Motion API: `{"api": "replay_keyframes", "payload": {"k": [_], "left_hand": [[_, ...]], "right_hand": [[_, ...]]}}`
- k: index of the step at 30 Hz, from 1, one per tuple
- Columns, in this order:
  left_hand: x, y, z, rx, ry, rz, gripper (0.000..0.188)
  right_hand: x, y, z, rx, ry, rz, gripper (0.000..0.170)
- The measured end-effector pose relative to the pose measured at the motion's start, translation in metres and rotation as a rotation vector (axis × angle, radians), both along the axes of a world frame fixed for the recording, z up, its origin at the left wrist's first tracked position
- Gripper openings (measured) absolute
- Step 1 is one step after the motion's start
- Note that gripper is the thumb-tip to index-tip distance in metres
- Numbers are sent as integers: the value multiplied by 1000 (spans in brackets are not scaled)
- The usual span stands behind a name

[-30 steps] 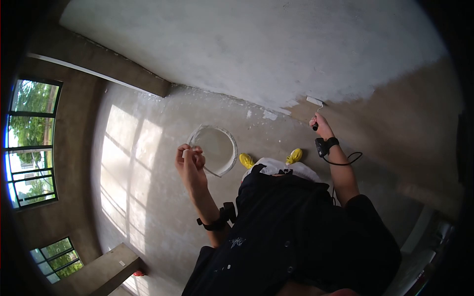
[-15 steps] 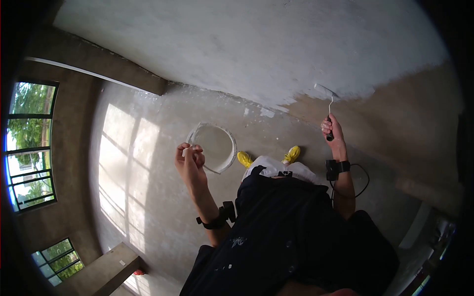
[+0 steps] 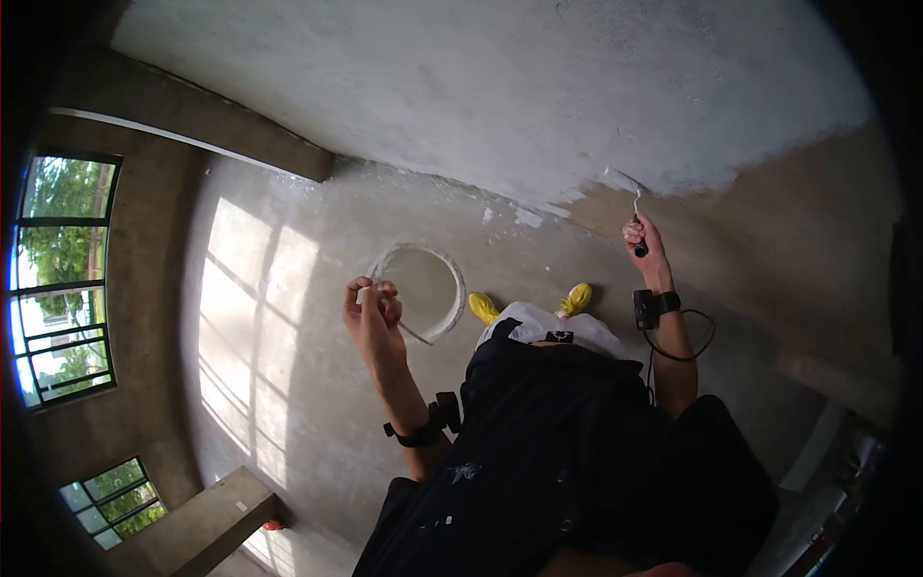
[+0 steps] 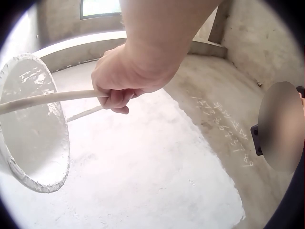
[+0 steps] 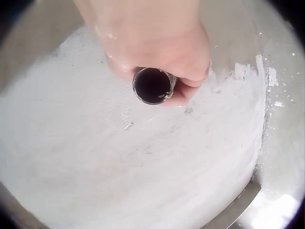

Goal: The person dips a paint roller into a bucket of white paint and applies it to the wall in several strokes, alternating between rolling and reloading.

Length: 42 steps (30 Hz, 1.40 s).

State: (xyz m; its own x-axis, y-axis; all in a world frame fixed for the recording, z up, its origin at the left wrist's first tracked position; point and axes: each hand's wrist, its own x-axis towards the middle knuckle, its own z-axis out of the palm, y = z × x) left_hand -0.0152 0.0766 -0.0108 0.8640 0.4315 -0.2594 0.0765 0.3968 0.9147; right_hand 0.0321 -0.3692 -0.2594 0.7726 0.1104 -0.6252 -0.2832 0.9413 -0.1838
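A white bucket (image 3: 460,288) of pale liquid hangs by its handle (image 4: 52,98) from my left hand (image 3: 373,313), whose fingers curl round that handle. My right hand (image 3: 649,245) grips the dark handle (image 3: 640,248) of a small paint roller (image 3: 623,179), which lies against the wall near its lower part. In the right wrist view the hollow end of the roller's handle (image 5: 152,86) pokes out of my fist (image 5: 162,52). White coating covers much of the wall (image 3: 538,96); a brown uncoated patch (image 3: 798,202) lies to the right.
The floor (image 3: 346,404) has white splatters along the wall's foot (image 3: 527,218). Yellow shoes (image 3: 577,298) stand below the wall. Windows (image 3: 62,231) are at the far left, and a concrete ledge (image 3: 207,519) is at the lower left. A cable (image 3: 707,337) loops beside my right forearm.
The roller and my right hand first moved right and drew back from the floor edge, then shifted slightly left. My left hand keeps its hold on the bucket handle, nearly still.
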Motion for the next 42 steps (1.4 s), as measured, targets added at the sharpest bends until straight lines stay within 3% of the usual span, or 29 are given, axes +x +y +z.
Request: {"api": "replay_keyframes", "payload": {"k": [5,8,11,17,27,32,34,39,42], "left_hand": [[-5,-1,1,3,4,2,10],[-2,-4,4,11,9,18,10],[-2,-4,2,14,21,4,11],[2,-16,10,21,24,-115,10],[11,0,5,3,-21,-266,10],[16,20,-9,67,-36,-394,7],[26,22,-14,27,-47,-386,10],[24,31,-44,77,-53,-407,10],[12,34,-58,129,-69,-340,10]], "right_hand": [[-49,-5,100,-51,-151,-1,29],[-56,12,139,-442,-135,61,32],[-58,34,180,-631,-99,31,34],[-55,53,174,-738,-71,17,35],[-63,99,212,-632,-139,23,34],[-45,110,208,-713,-197,-35,33],[-34,106,203,-615,-193,-46,33],[-28,93,147,-648,-175,-36,31],[-16,72,86,-587,-122,-10,29]]}}
